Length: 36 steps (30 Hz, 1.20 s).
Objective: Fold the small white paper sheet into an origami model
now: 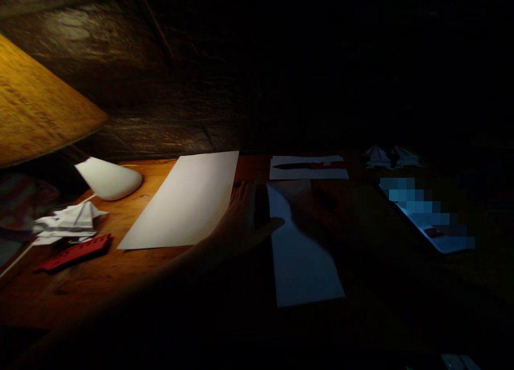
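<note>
- Left hand (244, 217): open and flat, palm down, fingers spread, thumb across the edge of a long white paper strip (307, 265); no visible grip.
- Right hand (321, 214): only a dim shape in deep shadow, just over the upper part of the strip; how far open and whether holding anything, impossible to tell.
- Paper strip: flat on the wooden surface (140, 287), near the middle of the view, upper part beneath the hands, lower end clear of both.
- Just left of the left hand: a large blank white paper sheet (180, 201), lying at a slant.
- Beyond the strip: a smaller white sheet (309, 174) under a dark blade-shaped object with a red section (309, 165), too dim to identify.
- Far left: a folded white paper model (70, 220) beside a red notched plastic strip (74, 252), with a smooth white rounded object (108, 178) beyond, under a yellow conical lampshade (36, 105).
- Far right: a second folded paper model (391, 157), barely lit, and a pale flat device with a blurred, blocky blue area (425, 214), near the right edge of the surface.
- Behind everything: a dark, rough stone wall (132, 81).
</note>
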Motion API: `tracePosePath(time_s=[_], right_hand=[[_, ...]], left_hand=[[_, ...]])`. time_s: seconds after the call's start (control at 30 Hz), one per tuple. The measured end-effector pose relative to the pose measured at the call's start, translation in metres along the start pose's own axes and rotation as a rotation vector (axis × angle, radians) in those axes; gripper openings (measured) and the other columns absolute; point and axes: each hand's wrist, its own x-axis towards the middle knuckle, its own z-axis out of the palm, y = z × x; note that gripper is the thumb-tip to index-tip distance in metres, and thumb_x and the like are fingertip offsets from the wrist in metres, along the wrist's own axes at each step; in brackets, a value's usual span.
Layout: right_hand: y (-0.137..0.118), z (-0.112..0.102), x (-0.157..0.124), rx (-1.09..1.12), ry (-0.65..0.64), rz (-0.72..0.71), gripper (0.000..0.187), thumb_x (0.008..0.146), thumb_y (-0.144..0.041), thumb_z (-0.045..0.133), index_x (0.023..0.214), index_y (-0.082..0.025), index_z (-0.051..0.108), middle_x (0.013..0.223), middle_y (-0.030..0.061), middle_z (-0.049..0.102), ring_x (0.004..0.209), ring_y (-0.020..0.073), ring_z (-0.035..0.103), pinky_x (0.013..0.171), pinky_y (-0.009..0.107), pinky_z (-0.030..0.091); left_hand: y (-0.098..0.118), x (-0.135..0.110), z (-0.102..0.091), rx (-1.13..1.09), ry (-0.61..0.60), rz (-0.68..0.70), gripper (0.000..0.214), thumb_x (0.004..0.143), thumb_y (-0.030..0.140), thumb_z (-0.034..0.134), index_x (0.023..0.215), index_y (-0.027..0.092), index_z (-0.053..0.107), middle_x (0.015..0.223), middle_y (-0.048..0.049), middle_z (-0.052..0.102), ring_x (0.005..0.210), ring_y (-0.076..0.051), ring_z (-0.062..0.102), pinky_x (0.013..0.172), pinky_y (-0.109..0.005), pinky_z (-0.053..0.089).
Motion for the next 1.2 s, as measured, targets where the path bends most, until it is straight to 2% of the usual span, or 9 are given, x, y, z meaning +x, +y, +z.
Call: tracePosePath(time_s=[0.07,0.17,0.3,0.4,0.53,0.8,0.97,1.03,1.2], right_hand=[[0.006,0.002,0.005,0.157,-0.002,0.061,0.019,0.093,-0.035,0.057,0.095,-0.019,0.069,0.091,0.0063,0.075,0.078,0.0206,0.068,0.067,0.031,0.047],[0.010,0.006,0.009,0.352,-0.064,0.119,0.019,0.090,-0.030,0.060,0.103,-0.019,0.069,0.104,0.0085,0.077,0.090,0.0225,0.071,0.077,0.033,0.052],[0.007,0.003,0.011,0.460,-0.149,0.120,0.027,0.090,-0.026,0.060,0.115,-0.021,0.069,0.116,0.0076,0.077,0.101,0.0226,0.072,0.084,0.034,0.054],[0.006,-0.004,0.012,0.292,-0.110,0.151,0.027,0.089,-0.036,0.066,0.110,-0.020,0.072,0.101,0.0072,0.078,0.084,0.0217,0.071,0.070,0.031,0.052],[0.010,-0.008,0.016,0.184,-0.184,0.166,0.024,0.086,-0.041,0.068,0.095,-0.019,0.074,0.083,0.0040,0.075,0.069,0.0180,0.065,0.061,0.028,0.046],[0.019,-0.009,0.020,0.170,-0.208,0.106,0.017,0.087,-0.035,0.066,0.086,-0.020,0.072,0.083,0.0011,0.073,0.069,0.0156,0.064,0.064,0.028,0.045],[0.023,-0.007,0.020,0.267,-0.230,0.095,0.011,0.085,-0.031,0.067,0.087,-0.021,0.072,0.085,0.0004,0.075,0.073,0.0161,0.066,0.067,0.028,0.047],[0.029,-0.003,0.020,0.270,-0.226,0.068,0.011,0.085,-0.030,0.068,0.090,-0.022,0.073,0.086,0.0005,0.076,0.076,0.0169,0.068,0.069,0.028,0.048],[0.040,0.004,0.021,0.255,-0.171,-0.004,0.018,0.084,-0.028,0.069,0.102,-0.023,0.072,0.098,0.0024,0.077,0.086,0.0201,0.070,0.077,0.032,0.051]], left_hand=[[0.000,0.002,0.002,-0.272,0.025,-0.072,0.068,0.084,0.042,0.073,0.139,0.017,0.043,0.136,-0.0164,0.060,0.127,-0.033,0.058,0.108,-0.056,0.047],[0.005,0.004,0.004,-0.637,-0.038,-0.210,0.044,0.085,0.035,0.069,0.122,0.017,0.054,0.120,-0.0112,0.071,0.110,-0.027,0.070,0.095,-0.047,0.057],[0.012,0.004,0.004,-0.780,-0.086,-0.341,0.035,0.078,0.029,0.073,0.108,0.016,0.059,0.103,-0.0082,0.076,0.094,-0.025,0.075,0.082,-0.041,0.060],[0.014,0.003,0.002,-0.778,-0.097,-0.358,0.032,0.076,0.027,0.074,0.104,0.016,0.062,0.101,-0.0072,0.076,0.092,-0.024,0.075,0.079,-0.039,0.061],[0.013,0.002,0.002,-0.734,-0.113,-0.349,0.027,0.075,0.027,0.073,0.099,0.017,0.064,0.100,-0.0071,0.076,0.089,-0.023,0.075,0.076,-0.038,0.061],[0.007,0.002,0.004,-0.655,-0.109,-0.312,0.022,0.075,0.027,0.072,0.092,0.017,0.063,0.085,-0.0037,0.072,0.077,-0.020,0.070,0.068,-0.033,0.056],[0.007,0.003,0.000,-0.344,-0.103,-0.196,0.011,0.079,0.026,0.064,0.077,0.017,0.059,0.066,0.0028,0.058,0.059,-0.012,0.052,0.055,-0.024,0.040],[0.007,0.003,-0.001,-0.207,-0.080,-0.144,0.014,0.079,0.025,0.063,0.070,0.018,0.055,0.061,0.0046,0.050,0.057,-0.010,0.046,0.054,-0.023,0.034],[0.007,0.004,-0.003,-0.090,-0.079,-0.110,0.015,0.079,0.023,0.065,0.069,0.018,0.054,0.060,0.0047,0.052,0.056,-0.011,0.047,0.055,-0.024,0.032]])
